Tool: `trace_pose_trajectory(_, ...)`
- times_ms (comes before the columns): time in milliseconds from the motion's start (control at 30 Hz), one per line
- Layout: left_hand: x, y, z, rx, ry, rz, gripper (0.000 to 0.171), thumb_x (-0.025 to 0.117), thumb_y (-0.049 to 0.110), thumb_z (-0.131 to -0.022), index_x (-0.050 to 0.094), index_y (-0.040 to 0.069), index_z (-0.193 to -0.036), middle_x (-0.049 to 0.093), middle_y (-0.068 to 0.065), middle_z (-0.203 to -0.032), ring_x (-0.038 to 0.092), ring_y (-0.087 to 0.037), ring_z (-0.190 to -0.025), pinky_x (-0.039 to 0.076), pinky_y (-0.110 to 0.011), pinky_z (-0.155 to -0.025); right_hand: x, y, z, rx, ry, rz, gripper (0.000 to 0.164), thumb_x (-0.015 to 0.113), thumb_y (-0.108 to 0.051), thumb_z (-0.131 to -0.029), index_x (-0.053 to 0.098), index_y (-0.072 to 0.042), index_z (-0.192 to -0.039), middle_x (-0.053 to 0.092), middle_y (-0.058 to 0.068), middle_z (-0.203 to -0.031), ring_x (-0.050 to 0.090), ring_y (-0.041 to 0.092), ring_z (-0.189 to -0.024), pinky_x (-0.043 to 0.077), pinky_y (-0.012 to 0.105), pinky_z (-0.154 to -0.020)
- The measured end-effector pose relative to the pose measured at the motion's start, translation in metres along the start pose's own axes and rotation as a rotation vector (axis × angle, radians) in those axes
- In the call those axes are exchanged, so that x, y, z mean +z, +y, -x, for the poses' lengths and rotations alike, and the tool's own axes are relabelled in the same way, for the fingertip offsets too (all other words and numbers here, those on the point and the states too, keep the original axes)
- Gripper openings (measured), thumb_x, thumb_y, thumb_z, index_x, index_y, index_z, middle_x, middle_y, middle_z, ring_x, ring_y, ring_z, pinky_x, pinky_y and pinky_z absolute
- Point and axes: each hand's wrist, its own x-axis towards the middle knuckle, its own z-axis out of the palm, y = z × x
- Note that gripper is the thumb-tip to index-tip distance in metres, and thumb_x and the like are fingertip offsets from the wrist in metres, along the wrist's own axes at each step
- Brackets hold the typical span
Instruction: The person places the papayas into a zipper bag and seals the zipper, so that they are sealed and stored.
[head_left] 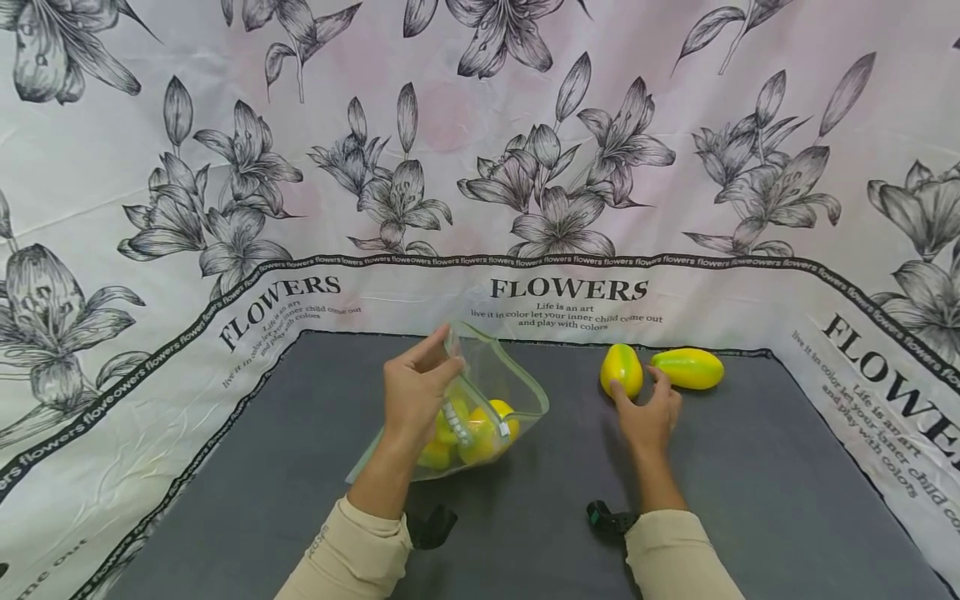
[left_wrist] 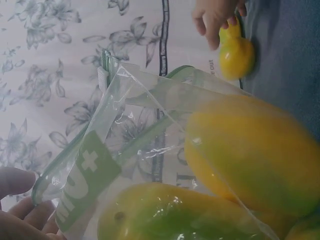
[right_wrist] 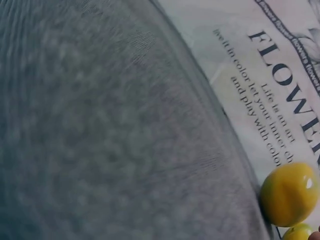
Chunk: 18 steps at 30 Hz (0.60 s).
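My left hand [head_left: 416, 387] pinches the rim of a clear zip bag [head_left: 487, 333] with a green edge, thumb against fingers. The bag's mouth gapes towards the right. Several yellow-green mangoes [head_left: 480, 433] lie inside; in the left wrist view, mangoes [left_wrist: 250, 155] fill the bag's lower part. At the back right, my right hand [head_left: 648, 412] spreads thumb and index finger around the near end of an upright-lying mango [head_left: 621, 367]. The thumb appears to touch it, while a small gap shows by the index finger. Another mango [head_left: 690, 369] lies just to the right.
The dark grey tabletop [head_left: 525, 542] ends at a white flower-printed cloth [head_left: 420, 292] at the back and sides. Both loose mangoes lie close to that back edge. A black wrist strap [head_left: 611, 518] sits at the right wrist.
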Motion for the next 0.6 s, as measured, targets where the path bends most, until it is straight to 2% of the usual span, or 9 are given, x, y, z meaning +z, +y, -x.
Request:
trace_pose_trajectory(133,0.0,-0.001,0.001,0.003,0.002,-0.015,0.047,0.069,-0.009,-0.079,0.065,0.005,-0.124,0.064,-0.013,-0.113,0.059,-0.024,-0.105,0.052,-0.031,-0.085,0.002,0.004,-0.004,0.021,-0.04,0.029,0.074,0.069,-0.044,-0.086,0.037,-0.016,-0.146,0.036,0.023,-0.134,0.034,0.038,-0.122,0.03,0.057,-0.097)
trace_pose_trajectory(367,0.0,-0.001,0.001,-0.013,-0.003,-0.025,0.048,0.069,-0.008,-0.079,0.065,0.006,-0.125,0.064,-0.013,-0.111,0.058,-0.023,-0.104,0.051,-0.031,-0.086,0.008,0.008,-0.01,0.066,-0.057,0.035,0.081,0.07,-0.043,-0.085,0.029,-0.018,-0.15,0.033,0.023,-0.141,0.031,0.04,-0.127,0.025,0.059,-0.102)
trace_pose_trajectory(600,0.0,-0.002,0.001,-0.014,-0.003,-0.018,0.049,0.069,-0.009,-0.079,0.065,0.007,-0.125,0.063,-0.014,-0.107,0.058,-0.023,-0.101,0.052,-0.032,-0.085,0.014,0.01,-0.014,0.085,-0.07,0.077,0.084,0.07,-0.045,-0.084,0.026,-0.018,-0.151,0.037,0.026,-0.136,0.032,0.045,-0.123,0.021,0.061,-0.1)
